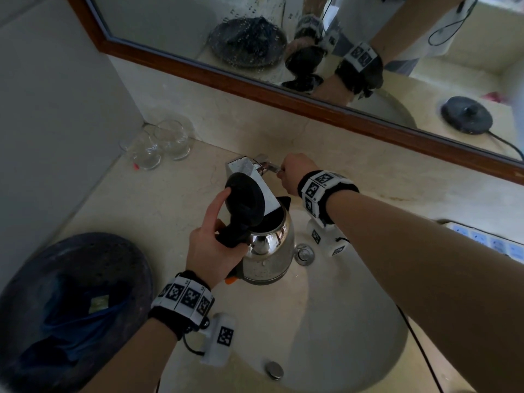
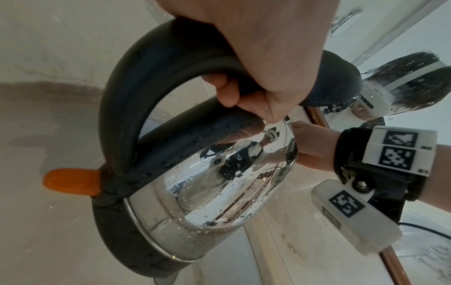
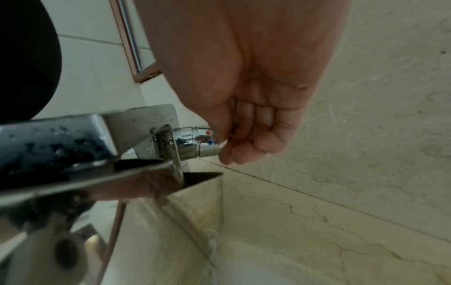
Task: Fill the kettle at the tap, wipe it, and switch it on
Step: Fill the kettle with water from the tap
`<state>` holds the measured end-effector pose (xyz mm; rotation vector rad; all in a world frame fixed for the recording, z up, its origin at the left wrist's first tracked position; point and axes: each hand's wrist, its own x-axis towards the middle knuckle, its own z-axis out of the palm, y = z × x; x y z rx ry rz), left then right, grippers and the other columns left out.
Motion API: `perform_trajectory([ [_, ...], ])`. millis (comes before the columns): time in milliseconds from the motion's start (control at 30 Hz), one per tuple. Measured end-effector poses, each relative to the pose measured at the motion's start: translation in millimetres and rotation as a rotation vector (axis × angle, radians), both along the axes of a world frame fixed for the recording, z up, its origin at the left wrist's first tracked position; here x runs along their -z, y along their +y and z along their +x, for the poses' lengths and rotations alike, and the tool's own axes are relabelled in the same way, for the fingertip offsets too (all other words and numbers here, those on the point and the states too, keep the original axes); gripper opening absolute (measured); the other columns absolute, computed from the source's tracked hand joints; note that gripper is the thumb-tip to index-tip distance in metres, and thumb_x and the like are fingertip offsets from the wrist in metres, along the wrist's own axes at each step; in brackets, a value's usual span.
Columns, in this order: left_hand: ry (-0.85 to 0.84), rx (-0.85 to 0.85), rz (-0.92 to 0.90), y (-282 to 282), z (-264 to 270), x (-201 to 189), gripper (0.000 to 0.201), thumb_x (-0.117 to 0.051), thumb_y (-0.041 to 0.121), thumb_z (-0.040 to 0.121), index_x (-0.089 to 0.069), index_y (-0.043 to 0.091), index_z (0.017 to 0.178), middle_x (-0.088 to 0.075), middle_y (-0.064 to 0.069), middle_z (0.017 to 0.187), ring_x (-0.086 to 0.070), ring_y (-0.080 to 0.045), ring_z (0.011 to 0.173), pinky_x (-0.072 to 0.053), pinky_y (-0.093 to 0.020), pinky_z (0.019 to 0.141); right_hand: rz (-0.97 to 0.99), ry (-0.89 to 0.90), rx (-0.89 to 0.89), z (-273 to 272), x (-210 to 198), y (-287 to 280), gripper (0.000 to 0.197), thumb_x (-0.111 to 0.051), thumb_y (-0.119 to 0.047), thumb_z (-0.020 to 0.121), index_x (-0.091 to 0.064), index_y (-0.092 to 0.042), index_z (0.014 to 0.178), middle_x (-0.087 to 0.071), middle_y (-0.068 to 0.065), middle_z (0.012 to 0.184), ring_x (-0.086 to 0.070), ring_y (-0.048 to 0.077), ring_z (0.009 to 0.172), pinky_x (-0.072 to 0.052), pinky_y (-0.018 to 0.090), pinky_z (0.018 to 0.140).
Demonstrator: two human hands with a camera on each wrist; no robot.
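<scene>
Head view shows the counter and the sink set into it, with the mirror along the wall behind. At my left sits a dark round tray with a blue cloth in it. Two glasses stand in the far left corner, touching each other. The kettle base appears only as a reflection in the mirror.

I hold the kettle over the sink, its body upright with the long axis near vertical, perhaps tipped a little. Its spout points away from me toward the wall, and the handle faces me. The lid stands open, raised on edge, and the flat end of the tap reaches over the kettle's open mouth. An orange switch sticks out at the foot of the handle.

My left hand is wrapped round the top of the handle, forefinger stretched up against the lid. My right hand is well apart from it, at the right of the tap, its fingers curled round the end of the tap lever, which bears a red and a blue dot. I cannot tell whether water is running.
</scene>
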<state>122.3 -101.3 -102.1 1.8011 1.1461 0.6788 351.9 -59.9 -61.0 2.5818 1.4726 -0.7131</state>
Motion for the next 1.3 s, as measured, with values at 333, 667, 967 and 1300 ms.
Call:
perform_trajectory([
  [333, 0.008, 0.001, -0.016, -1.0, -2.0, -0.2, 0.099, -0.081, 0.011, 0.067, -0.027, 0.054, 0.139, -0.064, -0.003, 0.060, -0.063, -0.013, 0.055, -0.053, -0.018, 0.060, -0.028, 0.002, -0.008, 0.5, -2.2, 1.6, 0.027, -0.051, -0.019, 0.098, -0.066, -0.001, 0.111, -0.056, 0.012, 0.090, -0.052, 0.025, 0.080, -0.040, 0.027, 0.069],
  [667, 0.002, -0.014, -0.025, -2.5, -2.4, -1.6, 0.097, -0.080, 0.012, 0.067, -0.028, 0.055, 0.138, -0.063, -0.004, 0.061, -0.063, -0.014, 0.055, -0.053, -0.018, 0.059, -0.020, 0.006, -0.001, 1.5, -1.8, 1.8, 0.024, -0.054, -0.019, 0.097, -0.065, -0.002, 0.109, -0.062, 0.015, 0.096, -0.058, 0.029, 0.083, -0.041, 0.028, 0.068],
  [967, 0.007, -0.008, -0.014, -3.3, -3.7, 0.1, 0.098, -0.080, 0.011, 0.068, -0.027, 0.054, 0.139, -0.063, -0.004, 0.061, -0.063, -0.015, 0.055, -0.055, -0.021, 0.060, -0.012, 0.009, 0.006, 2.1, -1.0, 2.0, 0.023, -0.054, -0.017, 0.096, -0.065, -0.002, 0.109, -0.057, 0.012, 0.089, -0.054, 0.026, 0.079, -0.041, 0.028, 0.068],
  [1300, 0.013, -0.008, -0.022, -3.1, -4.8, 1.7, 0.098, -0.079, 0.010, 0.067, -0.028, 0.054, 0.139, -0.063, -0.003, 0.061, -0.062, -0.012, 0.058, -0.051, -0.013, 0.058, 0.007, 0.012, 0.001, 1.6, 0.3, 1.8, 0.022, -0.055, -0.018, 0.096, -0.066, -0.002, 0.106, -0.068, 0.017, 0.109, -0.057, 0.028, 0.081, -0.043, 0.030, 0.068],
])
